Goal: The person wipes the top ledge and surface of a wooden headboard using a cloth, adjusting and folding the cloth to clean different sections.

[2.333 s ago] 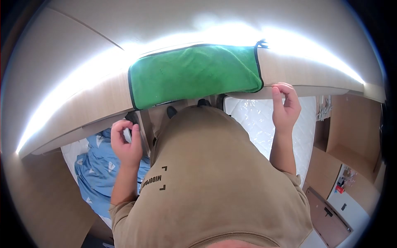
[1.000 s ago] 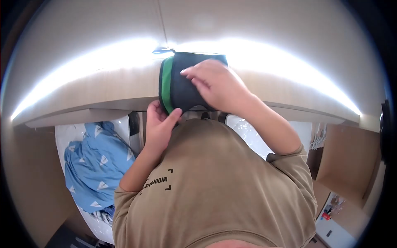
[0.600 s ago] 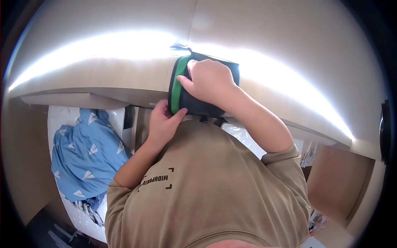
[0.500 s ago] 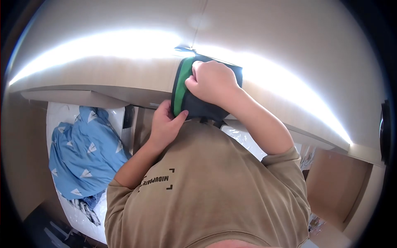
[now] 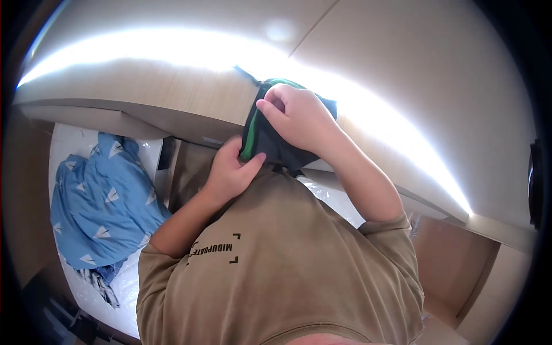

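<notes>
Cloth (image 5: 279, 146), dark grey with a green strip showing along its left side, is lying bunched against the pale wooden ledge (image 5: 190, 95), just beyond the brown shirt (image 5: 287, 253). The left hand (image 5: 233, 172) is gripping its lower left edge, the thumb resting on the near face and the fingers curling behind, nearly closed on it. The right hand (image 5: 302, 115) is reaching over the upper part, its fingers curling in and its thumb held a little apart from them; whether they are pinching any fabric, I cannot tell. A bright light strip (image 5: 144, 46) is glaring along the ledge's far side. Below on the left, blue bedding (image 5: 103, 201) with white triangular shapes is lying crumpled on a white mattress (image 5: 126, 293).
</notes>
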Motion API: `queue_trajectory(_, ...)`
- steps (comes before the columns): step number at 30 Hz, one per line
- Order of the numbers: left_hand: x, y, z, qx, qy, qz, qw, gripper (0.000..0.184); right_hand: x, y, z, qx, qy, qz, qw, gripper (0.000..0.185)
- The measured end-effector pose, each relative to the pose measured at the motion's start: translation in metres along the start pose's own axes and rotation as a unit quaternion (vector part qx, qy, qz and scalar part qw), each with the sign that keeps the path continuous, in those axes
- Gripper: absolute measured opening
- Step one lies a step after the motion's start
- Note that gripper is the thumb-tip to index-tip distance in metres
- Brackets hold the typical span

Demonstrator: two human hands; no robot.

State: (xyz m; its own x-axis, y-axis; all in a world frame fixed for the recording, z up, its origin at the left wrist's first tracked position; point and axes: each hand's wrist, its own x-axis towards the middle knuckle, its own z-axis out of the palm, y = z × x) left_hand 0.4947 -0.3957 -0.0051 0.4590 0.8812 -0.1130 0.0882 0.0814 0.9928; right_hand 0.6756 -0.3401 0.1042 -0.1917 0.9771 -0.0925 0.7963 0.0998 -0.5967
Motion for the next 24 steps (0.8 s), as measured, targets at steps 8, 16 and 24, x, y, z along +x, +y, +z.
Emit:
queue_trajectory(8, -0.021, 0.013, 0.002, -0.106, 0.1, 0.047, 0.988, 0.05, 0.004, 0.042, -0.008, -0.168, 0.075, -0.122, 0.975, 0.028)
queue_trajectory(16, -0.013, 0.014, -0.01, 0.064, 0.113, 0.077, 0.988, 0.042, -0.014, 0.031, -0.01, -0.119, 0.021, -0.017, 0.992, 0.031)
queue_trajectory(24, -0.016, 0.004, -0.009, 0.077, 0.077, 0.016, 0.994, 0.022, -0.01, 0.027, -0.017, -0.146, 0.084, 0.007, 0.986, 0.024)
